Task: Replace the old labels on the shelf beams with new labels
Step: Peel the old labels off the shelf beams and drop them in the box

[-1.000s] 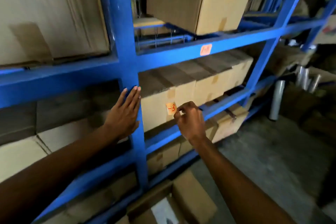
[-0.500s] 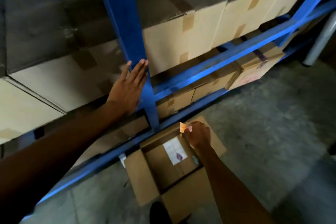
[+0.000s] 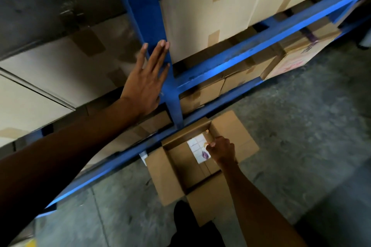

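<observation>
My left hand point(image 3: 146, 82) lies flat, fingers spread, against the blue upright point(image 3: 144, 6) of the shelf. My right hand point(image 3: 222, 150) reaches down into an open cardboard box point(image 3: 166, 170) on the floor, fingers pinched on a small orange label point(image 3: 208, 143) that barely shows at the fingertips. A white sheet of labels point(image 3: 195, 146) lies on the bottom of the box, just under that hand. A blue shelf beam point(image 3: 261, 40) runs up to the right with no label showing on it.
Taped cardboard cartons point(image 3: 200, 12) fill the shelf levels on both sides of the upright. The lowest beam point(image 3: 112, 164) runs close to the floor beside the box. Grey concrete floor point(image 3: 301, 136) spreads to the right. My dark trouser leg point(image 3: 192, 226) stands by the box's near flap.
My view has tipped down from the upper beams to the floor. My right hand has carried the orange label away from the beam and down into the open box. The left hand has stayed on the upright.
</observation>
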The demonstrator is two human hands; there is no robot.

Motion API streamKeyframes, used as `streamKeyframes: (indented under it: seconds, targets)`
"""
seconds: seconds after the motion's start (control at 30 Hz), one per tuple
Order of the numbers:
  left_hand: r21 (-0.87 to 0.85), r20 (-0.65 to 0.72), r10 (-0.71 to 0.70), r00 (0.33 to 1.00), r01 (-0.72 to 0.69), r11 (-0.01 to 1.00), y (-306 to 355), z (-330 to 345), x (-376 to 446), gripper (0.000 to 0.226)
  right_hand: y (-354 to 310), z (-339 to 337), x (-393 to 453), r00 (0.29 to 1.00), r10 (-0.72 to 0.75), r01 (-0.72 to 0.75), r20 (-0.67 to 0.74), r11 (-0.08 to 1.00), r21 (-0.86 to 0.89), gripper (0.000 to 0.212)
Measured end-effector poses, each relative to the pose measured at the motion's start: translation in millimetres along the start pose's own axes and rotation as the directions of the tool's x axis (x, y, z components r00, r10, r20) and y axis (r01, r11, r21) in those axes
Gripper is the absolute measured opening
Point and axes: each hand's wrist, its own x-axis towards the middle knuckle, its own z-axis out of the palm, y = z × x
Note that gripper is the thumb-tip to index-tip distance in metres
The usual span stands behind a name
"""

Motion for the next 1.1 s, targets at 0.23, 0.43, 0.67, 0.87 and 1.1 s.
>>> streamKeyframes:
  seconds: [0.23,0.43,0.67,0.87,1.1]
  targets:
    - [0.002,0.010,0.007,1.000,-0.007,1.000,-1,-1,0,0.092,2,2,2,1.000,-0.005,0.006,-0.005,0.998,0.064,0.034]
    - [0.010,0.011,0.013,1.000,-0.013,1.000,-1,1,-1,0.093,9,2,1,0.998,-0.046,0.049,-0.035,0.996,0.075,0.029]
    - [0.007,0.022,0.024,0.999,-0.024,1.000,-1,0,-2,0.093,7,-11,-2,0.996,-0.050,0.060,-0.076,0.989,0.133,0.026]
    - [-0.085,0.126,0.024,0.992,-0.013,0.996,-4,-20,-4,0.088,3,-63,-22,0.988,-0.063,0.092,-0.143,0.973,0.211,0.028]
    - [-0.452,0.043,-0.021,0.999,0.038,0.891,-50,-97,23,0.080,-21,-201,-51,0.911,-0.139,0.216,-0.388,0.963,0.161,0.033]
